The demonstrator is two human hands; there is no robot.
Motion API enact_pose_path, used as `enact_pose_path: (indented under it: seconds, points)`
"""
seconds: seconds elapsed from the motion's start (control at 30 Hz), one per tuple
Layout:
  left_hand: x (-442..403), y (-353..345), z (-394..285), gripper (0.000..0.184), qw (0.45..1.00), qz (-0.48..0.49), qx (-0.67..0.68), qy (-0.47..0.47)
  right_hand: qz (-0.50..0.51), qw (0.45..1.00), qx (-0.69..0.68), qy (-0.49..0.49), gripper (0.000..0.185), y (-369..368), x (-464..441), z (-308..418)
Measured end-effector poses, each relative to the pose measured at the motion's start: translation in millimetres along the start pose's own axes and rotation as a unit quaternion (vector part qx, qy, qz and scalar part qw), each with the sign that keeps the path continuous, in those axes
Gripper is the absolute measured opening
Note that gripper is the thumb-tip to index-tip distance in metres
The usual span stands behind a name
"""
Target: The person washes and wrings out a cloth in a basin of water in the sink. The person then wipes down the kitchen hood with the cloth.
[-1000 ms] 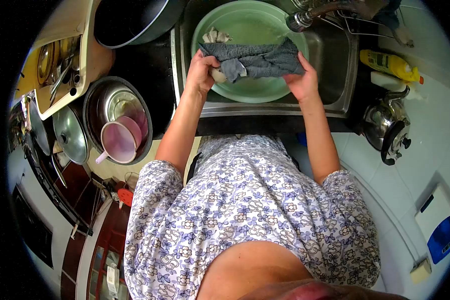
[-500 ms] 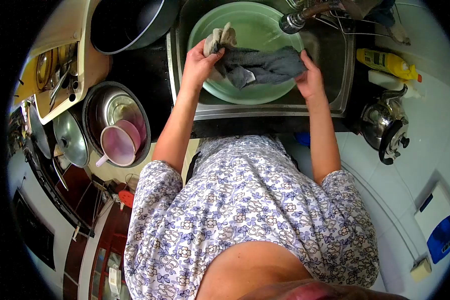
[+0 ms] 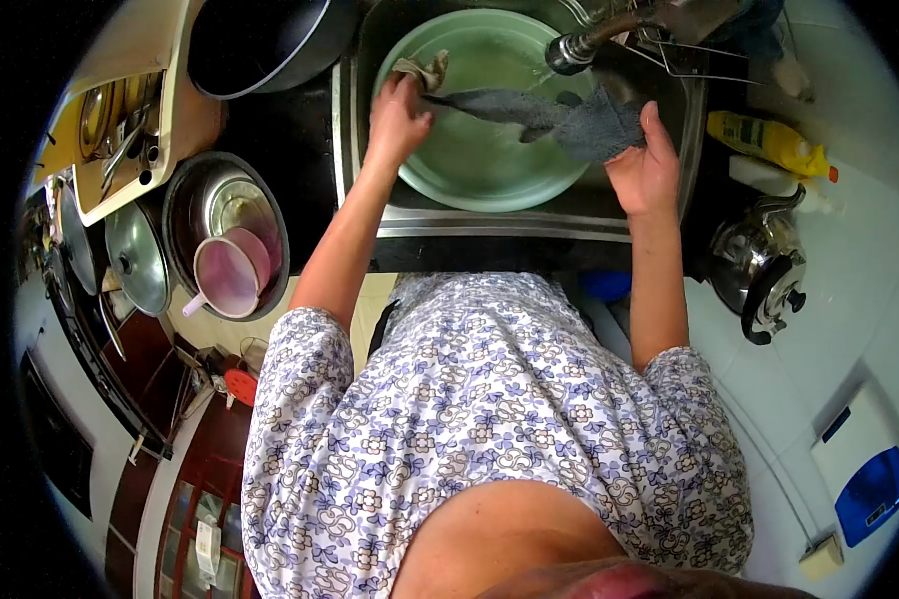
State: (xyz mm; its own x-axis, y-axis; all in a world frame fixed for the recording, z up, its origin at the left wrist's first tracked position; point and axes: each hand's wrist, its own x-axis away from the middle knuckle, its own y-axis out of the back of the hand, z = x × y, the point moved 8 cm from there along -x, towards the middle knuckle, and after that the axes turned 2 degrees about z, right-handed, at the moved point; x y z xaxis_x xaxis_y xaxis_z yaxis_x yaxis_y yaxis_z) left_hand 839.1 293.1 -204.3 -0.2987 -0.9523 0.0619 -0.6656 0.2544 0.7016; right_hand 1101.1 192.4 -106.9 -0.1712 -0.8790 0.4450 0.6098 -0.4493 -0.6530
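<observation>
A wet dark grey cloth (image 3: 599, 125) stretches over the green basin (image 3: 469, 190), which stands in the steel sink (image 3: 649, 190) with water in it. My left hand (image 3: 400, 125) is closed at the basin's left side, by the narrow end of the grey cloth and a light beige cloth (image 3: 427, 72); how its fingers grip is partly hidden. The bunched right end of the grey cloth lies against the fingers of my right hand (image 3: 647, 170), whose thumb is raised apart from it. The faucet head (image 3: 567, 54) is over the basin's upper right edge.
Left of the sink are a dark pot (image 3: 260, 85), a bowl (image 3: 280, 250) with a pink mug (image 3: 225, 280), and a dish rack (image 3: 175, 120). To the right are a yellow bottle (image 3: 759, 138), a kettle (image 3: 749, 265) and a wire rack (image 3: 679, 60).
The grey cloth has been drawn out long and narrow on the left and bunched on the right. My right hand has moved right and its thumb has lifted. The beige cloth sits higher.
</observation>
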Motion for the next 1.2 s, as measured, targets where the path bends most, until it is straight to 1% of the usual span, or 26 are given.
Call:
enact_pose_path:
  seconds: [0.03, 0.07, 0.17, 0.23, 0.27, 0.33, 0.37, 0.47, 0.5, 0.53, 0.57, 0.6, 0.67, 0.7, 0.8, 0.83, 0.87, 0.9, 0.93, 0.97, 1.0, 1.03, 1.07, 1.1, 1.13, 1.2]
  points:
    - [2.9, -4.5, -14.3, 0.062, 0.999, 0.001, -0.049, 0.002, -0.005, 0.999, -0.028, -0.018, 0.034, -8.5, 1.9, -2.3]
    - [7.2, -10.7, -33.1, 0.065, 0.995, 0.003, -0.098, 0.006, 0.02, 0.998, -0.055, -0.037, 0.035, -17.9, 1.0, -5.0]
    - [14.8, -30.8, -102.2, 0.063, 0.988, 0.093, 0.035, -0.119, 0.102, 0.981, -0.129, -0.105, 0.036, -36.3, -0.3, -14.2]
    - [17.4, -41.1, -131.2, 0.06, 0.958, 0.135, 0.112, -0.227, 0.165, 0.959, -0.166, -0.159, 0.036, -37.8, -8.1, -22.9]
    - [14.4, -47.2, -124.6, 0.059, 0.954, 0.204, 0.171, -0.139, 0.182, 0.954, -0.172, -0.167, 0.036, -32.9, -14.5, -26.2]
    - [16.7, -52.0, -120.8, 0.056, 0.901, 0.33, 0.278, 0.038, 0.219, 0.941, -0.183, -0.182, 0.037, -17.9, -32.8, -33.3]
    - [14.9, -42.8, -115.3, 0.045, 0.912, 0.275, 0.302, 0.038, 0.21, 0.946, -0.174, -0.173, 0.035, -4.9, -43.6, -36.3]
    - [20.3, -14.6, -98.4, 0.037, 0.911, 0.261, 0.311, 0.073, 0.076, 0.979, -0.114, -0.153, 0.036, 22.6, -47.9, -27.4]
    - [24.7, -7.4, -95.4, 0.032, 0.887, 0.26, 0.366, 0.108, 0.017, 0.982, -0.102, -0.156, 0.032, 25.0, -44.4, -26.2]
    - [29.0, -1.9, -91.6, 0.027, 0.859, 0.258, 0.419, 0.142, 0.009, 0.983, -0.093, -0.158, 0.032, 30.6, -45.2, -29.1]
    - [26.6, -0.9, -81.4, 0.028, 0.835, 0.216, 0.489, 0.134, 0.003, 0.983, -0.084, -0.162, 0.033, 39.4, -47.6, -32.5]
    - [27.2, 2.0, -76.4, 0.031, 0.801, 0.171, 0.539, 0.194, -0.002, 0.984, -0.074, -0.165, 0.033, 43.0, -49.1, -34.1]
    - [25.3, 20.1, -84.5, 0.035, 0.765, 0.125, 0.595, 0.21, 0.013, 0.981, -0.081, -0.175, 0.035, 42.9, -47.5, -34.1]
    - [20.8, 23.4, -87.8, 0.035, 0.756, 0.156, 0.611, 0.176, 0.02, 0.98, -0.084, -0.179, 0.036, 40.8, -47.5, -34.1]
    - [26.3, 32.0, -87.9, 0.037, 0.752, 0.098, 0.618, 0.207, 0.047, 0.983, -0.039, -0.172, 0.039, 32.1, -49.6, -37.0]
    - [24.9, 27.5, -83.6, 0.036, 0.741, 0.128, 0.637, 0.172, 0.033, 0.986, 0.092, -0.134, 0.043, 28.2, -50.3, -34.0]
    - [27.2, 26.7, -78.1, 0.036, 0.741, 0.107, 0.64, 0.176, 0.018, 0.971, 0.22, -0.093, 0.047, 21.4, -49.3, -29.7]
    - [28.8, 26.4, -74.2, 0.037, 0.74, 0.086, 0.642, 0.18, 0.021, 0.866, 0.499, -0.028, 0.054, 26.6, -58.9, -28.9]
    - [28.9, 27.6, -73.3, 0.037, 0.739, 0.066, 0.645, 0.184, 0.067, 0.644, 0.742, 0.172, 0.061, 1.3, -57.4, -19.0]
    - [32.4, 27.5, -83.0, 0.037, 0.726, 0.079, 0.661, 0.171, 0.111, 0.744, 0.653, 0.092, 0.061, 10.0, -57.0, -35.2]
    - [35.0, 21.3, -80.1, 0.037, 0.726, 0.074, 0.658, 0.185, 0.155, 0.822, 0.548, 0.006, 0.061, -1.4, -43.2, -52.1]
    - [38.3, 18.1, -83.7, 0.037, 0.737, 0.078, 0.647, 0.18, 0.177, 0.85, 0.496, -0.022, 0.06, -15.7, -32.1, -60.6]
    - [41.5, 15.1, -89.4, 0.038, 0.748, 0.082, 0.635, 0.174, 0.192, 0.835, 0.514, 0.044, 0.055, -24.4, -31.0, -65.8]
    - [46.0, 17.2, -100.8, 0.038, 0.759, 0.079, 0.621, 0.179, 0.196, 0.842, 0.501, 0.046, 0.048, -34.0, -28.4, -71.2]
    - [50.2, 12.1, -100.3, 0.038, 0.756, 0.088, 0.62, 0.189, 0.202, 0.847, 0.489, 0.048, 0.042, -42.8, -26.7, -72.8]
    - [59.0, 12.4, -103.2, 0.038, 0.755, 0.095, 0.62, 0.192, 0.159, 0.827, 0.536, 0.055, 0.035, -46.1, -30.2, -68.3]
